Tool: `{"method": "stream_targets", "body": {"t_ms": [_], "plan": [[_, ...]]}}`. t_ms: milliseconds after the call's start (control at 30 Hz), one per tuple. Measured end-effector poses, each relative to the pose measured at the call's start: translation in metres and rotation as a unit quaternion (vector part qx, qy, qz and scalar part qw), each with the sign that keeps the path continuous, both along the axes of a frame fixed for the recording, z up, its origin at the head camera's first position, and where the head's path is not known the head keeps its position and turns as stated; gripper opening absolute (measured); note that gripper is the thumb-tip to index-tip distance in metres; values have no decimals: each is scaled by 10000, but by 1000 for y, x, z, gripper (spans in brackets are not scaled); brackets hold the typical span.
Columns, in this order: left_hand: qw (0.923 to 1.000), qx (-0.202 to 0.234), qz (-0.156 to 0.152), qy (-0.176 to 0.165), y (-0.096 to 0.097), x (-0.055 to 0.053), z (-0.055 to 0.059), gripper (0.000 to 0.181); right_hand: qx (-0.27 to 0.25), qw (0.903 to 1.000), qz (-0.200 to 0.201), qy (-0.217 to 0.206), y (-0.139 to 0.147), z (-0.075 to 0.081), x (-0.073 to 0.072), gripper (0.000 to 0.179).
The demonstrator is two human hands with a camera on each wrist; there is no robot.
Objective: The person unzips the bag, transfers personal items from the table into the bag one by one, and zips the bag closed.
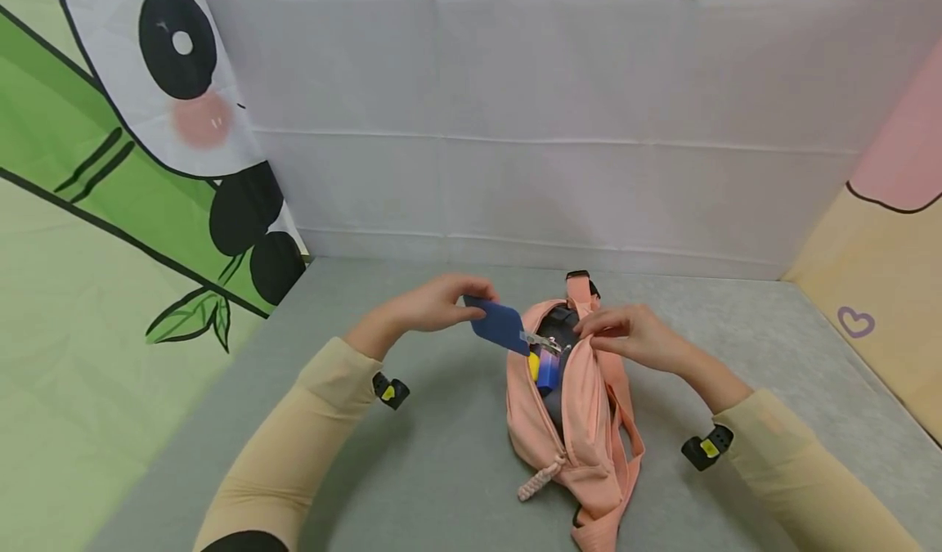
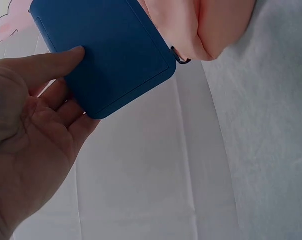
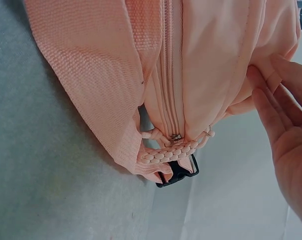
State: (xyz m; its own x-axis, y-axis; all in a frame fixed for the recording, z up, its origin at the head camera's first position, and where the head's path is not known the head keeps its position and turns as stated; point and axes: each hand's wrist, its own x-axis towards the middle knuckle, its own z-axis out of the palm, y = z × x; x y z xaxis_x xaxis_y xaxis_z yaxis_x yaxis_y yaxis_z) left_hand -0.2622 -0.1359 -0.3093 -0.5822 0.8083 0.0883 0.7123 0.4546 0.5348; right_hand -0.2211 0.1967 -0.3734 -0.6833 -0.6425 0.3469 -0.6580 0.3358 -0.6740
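Note:
In the head view, my left hand [image 1: 441, 302] pinches a flat blue case [image 1: 500, 325] with rounded corners between thumb and fingers. The left wrist view shows the thumb across the face of the case [image 2: 116, 50]. A silvery clip or strap [image 1: 543, 342] runs from its lower corner over the bag's opening. Below lies a pink sling bag [image 1: 585, 421], its main zip open. My right hand [image 1: 636, 335] pinches the fabric at the right edge of that opening; the right wrist view also shows these fingers [image 3: 270, 112] on the bag's cloth.
Inside the bag's dark lining sit a blue-and-purple item [image 1: 548, 370] and a yellow one [image 1: 533, 365]. A braided zip pull [image 1: 540, 481] hangs at the front end. A black buckle [image 3: 178, 172] is on the strap. White cloth [image 1: 515, 127] hangs behind the grey table [image 1: 412, 470].

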Motion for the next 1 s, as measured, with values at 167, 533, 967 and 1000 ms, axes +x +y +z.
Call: {"method": "stream_targets", "body": {"t_ms": [167, 533, 967, 1000], "plan": [[9998, 7, -189, 17, 13, -3, 3, 13, -46, 10000, 12, 56, 1, 1, -1, 17], [9964, 83, -816, -212, 41, -12, 5, 11, -199, 9994, -11, -293, 4, -1, -2, 15], [9873, 237, -1483, -512, 67, -10, -4, 12, -149, 9993, -52, -325, 5, -3, -3, 15], [9860, 265, -1539, -584, 69, -10, -5, 12, -138, 9994, -46, -315, 5, -3, -3, 15]]}}
